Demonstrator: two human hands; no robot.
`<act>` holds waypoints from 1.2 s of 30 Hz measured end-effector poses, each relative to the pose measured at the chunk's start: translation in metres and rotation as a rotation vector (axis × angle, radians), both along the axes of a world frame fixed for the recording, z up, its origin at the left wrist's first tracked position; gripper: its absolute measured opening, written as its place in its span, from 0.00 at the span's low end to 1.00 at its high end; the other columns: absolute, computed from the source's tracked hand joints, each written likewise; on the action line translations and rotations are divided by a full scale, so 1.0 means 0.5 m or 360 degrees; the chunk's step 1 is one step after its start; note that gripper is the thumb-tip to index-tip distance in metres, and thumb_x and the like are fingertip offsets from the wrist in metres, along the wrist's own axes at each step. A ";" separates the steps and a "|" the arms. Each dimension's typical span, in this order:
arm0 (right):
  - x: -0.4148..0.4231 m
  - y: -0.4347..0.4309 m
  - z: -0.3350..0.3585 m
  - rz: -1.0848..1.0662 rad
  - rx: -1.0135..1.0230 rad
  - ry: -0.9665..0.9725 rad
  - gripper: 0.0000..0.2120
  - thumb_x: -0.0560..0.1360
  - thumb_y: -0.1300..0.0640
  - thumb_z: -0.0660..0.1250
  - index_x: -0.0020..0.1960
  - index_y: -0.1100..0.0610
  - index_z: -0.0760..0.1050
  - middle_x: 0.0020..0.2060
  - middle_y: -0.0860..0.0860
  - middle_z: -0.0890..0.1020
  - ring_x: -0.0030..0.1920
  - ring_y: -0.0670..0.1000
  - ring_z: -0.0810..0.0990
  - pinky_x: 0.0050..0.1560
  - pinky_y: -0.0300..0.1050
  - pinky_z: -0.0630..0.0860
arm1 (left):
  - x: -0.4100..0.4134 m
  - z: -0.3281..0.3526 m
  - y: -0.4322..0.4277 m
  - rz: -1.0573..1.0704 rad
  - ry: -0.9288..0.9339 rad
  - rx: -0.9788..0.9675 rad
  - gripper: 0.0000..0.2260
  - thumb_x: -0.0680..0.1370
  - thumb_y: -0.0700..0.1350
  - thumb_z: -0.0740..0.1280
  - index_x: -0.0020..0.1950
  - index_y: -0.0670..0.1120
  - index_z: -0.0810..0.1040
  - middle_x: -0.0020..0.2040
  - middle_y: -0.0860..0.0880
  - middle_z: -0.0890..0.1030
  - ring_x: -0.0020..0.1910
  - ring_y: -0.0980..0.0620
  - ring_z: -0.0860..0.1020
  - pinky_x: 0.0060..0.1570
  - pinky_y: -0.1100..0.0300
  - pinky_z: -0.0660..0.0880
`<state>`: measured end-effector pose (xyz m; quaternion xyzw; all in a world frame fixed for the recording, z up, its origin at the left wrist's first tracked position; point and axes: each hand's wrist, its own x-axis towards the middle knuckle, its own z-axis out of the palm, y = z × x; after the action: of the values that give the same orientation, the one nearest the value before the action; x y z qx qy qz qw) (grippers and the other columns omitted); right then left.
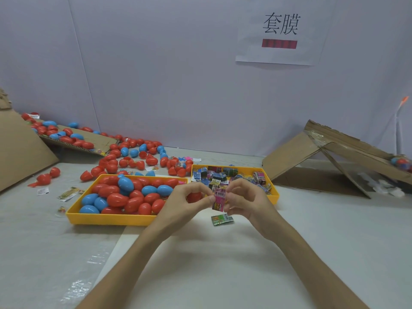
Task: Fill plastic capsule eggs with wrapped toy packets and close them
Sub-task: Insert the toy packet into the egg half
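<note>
- A pink wrapped toy packet (219, 198) was held upright between the two hands, just right of the yellow plastic tray of eggs (107, 218) and above the table.
- The right hand (245, 197) pinched the packet's right edge with curled fingertips.
- The left hand (187, 198) pressed its thumb against the packet's left edge, its fingers curled round a red plastic capsule egg (194, 196). Whether that egg was whole or a half could not be told.
- Counted: one packet in the grip, and one green wrapped packet (222, 219) lying flat on the table right of the egg tray's near corner, below the hands.
- There were two yellow trays. The egg tray held red and blue eggs, too heaped to count exactly, with red the more numerous. The second yellow tray (275, 195), touching the egg tray's right end, held many printed packets.
- Loose red and blue eggs (133, 152) lay scattered behind the egg tray.
- A brown cardboard sheet (20, 150) sloped at the egg tray's far left, and a folded cardboard ramp (294, 157) stood well to its right.
- Bare pale table (223, 264) stretched on the near side of the egg tray, under the forearms.
</note>
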<state>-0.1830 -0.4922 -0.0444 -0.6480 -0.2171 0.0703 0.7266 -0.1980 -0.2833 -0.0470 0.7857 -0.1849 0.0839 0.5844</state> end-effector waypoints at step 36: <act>0.010 -0.005 -0.002 -0.0363 0.0081 -0.0053 0.09 0.70 0.62 0.75 0.49 0.53 0.85 0.45 0.53 0.87 0.48 0.49 0.85 0.49 0.37 0.77 | -0.015 0.010 -0.005 -0.0080 0.0068 -0.0138 0.26 0.78 0.35 0.72 0.69 0.59 0.75 0.61 0.55 0.80 0.54 0.56 0.81 0.51 0.58 0.80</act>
<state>-0.1781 -0.4948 -0.0456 -0.6510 -0.1557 -0.0293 0.7424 -0.2054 -0.2856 -0.0418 0.7565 -0.1881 0.0604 0.6235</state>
